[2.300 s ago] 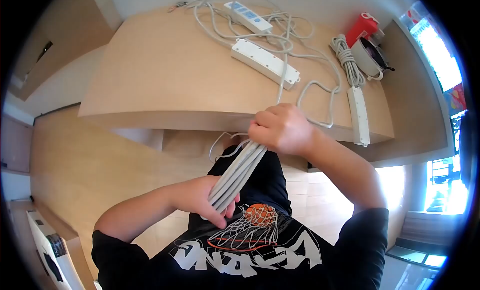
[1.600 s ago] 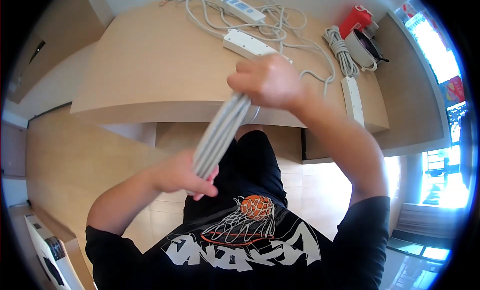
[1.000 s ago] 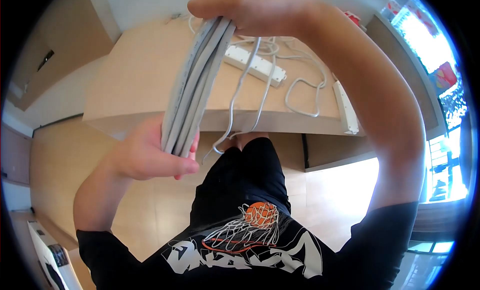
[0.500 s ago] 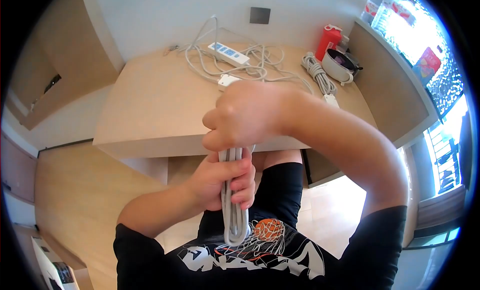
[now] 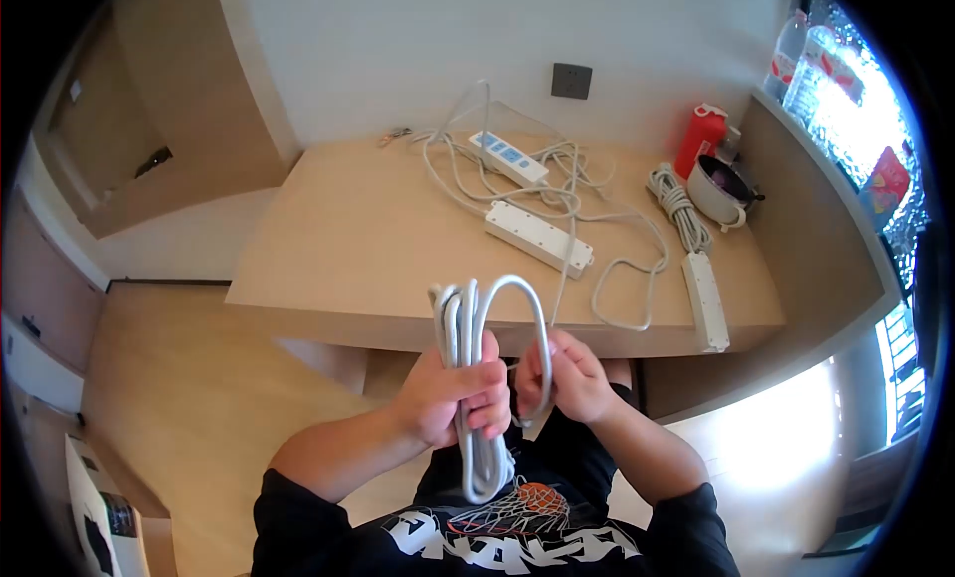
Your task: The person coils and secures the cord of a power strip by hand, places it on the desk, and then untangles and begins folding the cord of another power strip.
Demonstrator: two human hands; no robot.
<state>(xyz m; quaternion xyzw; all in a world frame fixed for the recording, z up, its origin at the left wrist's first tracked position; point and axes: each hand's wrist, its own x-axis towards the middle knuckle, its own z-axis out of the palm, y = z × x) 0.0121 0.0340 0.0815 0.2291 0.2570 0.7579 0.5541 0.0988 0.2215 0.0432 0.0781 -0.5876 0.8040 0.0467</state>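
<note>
- Pale wall at the far side with a dark socket plate on it, and a light wood surface in front of it.
- Main thing here is the bundle of grey cord, up in the air just off the near edge of that surface, in front of a black shirt with a basketball print.
- Left hand has its grip wrapped snugly round the bundle's middle, thumb across the front, folds poking out at both ends.
- One loop arches from the top of the bundle over to the right hand, whose grip is narrow, fingers curled on the cord.
- Far middle of the surface: power strip with blue sockets in a mess of loose cords.
- Nearer, a plain white strip lies at a slant, with a thin cord crossing its right end and dropping toward the right hand. Can't tell where it ends.
- Right side: another white strip, its coiled cord stretching away behind it, beside a white pot and a red bottle.
</note>
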